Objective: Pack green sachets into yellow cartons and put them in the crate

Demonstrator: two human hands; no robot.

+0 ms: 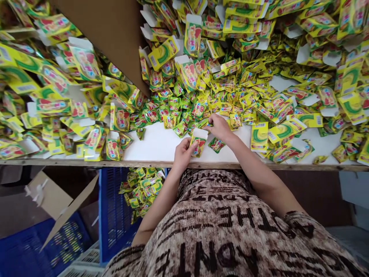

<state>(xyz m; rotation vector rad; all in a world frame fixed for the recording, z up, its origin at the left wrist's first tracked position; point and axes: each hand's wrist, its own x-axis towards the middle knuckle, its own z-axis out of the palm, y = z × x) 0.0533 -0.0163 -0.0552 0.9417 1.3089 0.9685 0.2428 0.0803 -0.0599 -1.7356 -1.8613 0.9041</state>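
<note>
My left hand (183,154) is closed around a small yellow and green carton (198,143) with red fruit printed on it. The carton stands tilted near the table's front edge, its white top flap up. Just above and right of it, my right hand (221,128) has its fingers pinched together on a small green and yellow packet (203,123), partly hidden by the fingertips. Beneath that hand a loose green packet (216,144) lies on the white tabletop (152,144). A heap of similar packets (198,109) spreads just beyond both hands.
Many cartons (86,61) with raised flaps are piled at left, and more cartons (311,29) at the back right. A brown cardboard panel (115,34) stands at the back left. Under the table edge are a blue crate (111,215), several packets (142,188) and an open cardboard box (54,196).
</note>
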